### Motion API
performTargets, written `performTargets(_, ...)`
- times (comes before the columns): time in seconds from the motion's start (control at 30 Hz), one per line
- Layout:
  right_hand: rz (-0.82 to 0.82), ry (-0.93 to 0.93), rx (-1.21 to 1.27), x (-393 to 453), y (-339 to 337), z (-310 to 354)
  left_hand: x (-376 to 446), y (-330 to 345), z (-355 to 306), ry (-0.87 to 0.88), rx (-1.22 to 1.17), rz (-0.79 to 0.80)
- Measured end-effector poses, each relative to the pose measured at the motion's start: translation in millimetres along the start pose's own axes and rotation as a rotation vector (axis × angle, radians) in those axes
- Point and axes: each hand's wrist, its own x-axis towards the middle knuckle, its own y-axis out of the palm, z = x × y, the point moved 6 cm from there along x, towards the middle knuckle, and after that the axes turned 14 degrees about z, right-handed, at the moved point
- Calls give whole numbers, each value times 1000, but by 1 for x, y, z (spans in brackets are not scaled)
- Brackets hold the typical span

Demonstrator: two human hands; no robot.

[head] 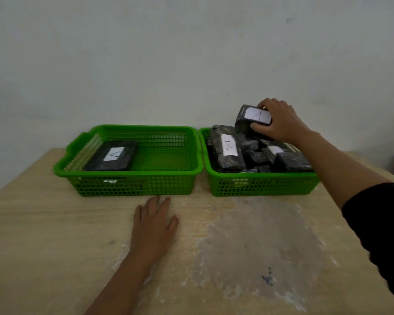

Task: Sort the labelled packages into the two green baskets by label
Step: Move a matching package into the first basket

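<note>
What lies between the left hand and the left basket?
In the head view, only a short strip of bare table separates the left hand, lying flat, from the left basket; the fingertips stop just short of its front wall.

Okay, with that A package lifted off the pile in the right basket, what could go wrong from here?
1. The right hand grips the black wrapped package labelled A by one end only, so it might slip.
2. The other dark packages are heaped in the right green plastic basket; the tilted one labelled B could topple.
</note>
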Motion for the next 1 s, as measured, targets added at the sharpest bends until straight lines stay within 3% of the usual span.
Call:
performTargets(0.17, 96, -241, 284, 50, 12, 120, 1, -1, 3, -3, 31, -13)
performTargets(0.27, 233, -310, 248, 77, 52, 194, 0, -1, 3, 7, 27, -21)
performTargets(0.37, 381, -252, 131, 101, 103, 237, 0, -1, 3, 3, 27, -29)
performTargets(0.5, 471, -66, 134, 128, 154, 236, 1, -1, 4, -4, -19, -50)
performTargets(0.63, 562, 28, 318, 137, 194, 225, 1, -1, 3, -8, -15, -75)
performTargets(0.8, 435, 80, 462, 141, 194, 211, 2, -1, 4, -15, -8, -56)
performTargets(1.0, 377, 52, 323, 138, 189, 209, 1, -2, 3, -18, -16, -38)
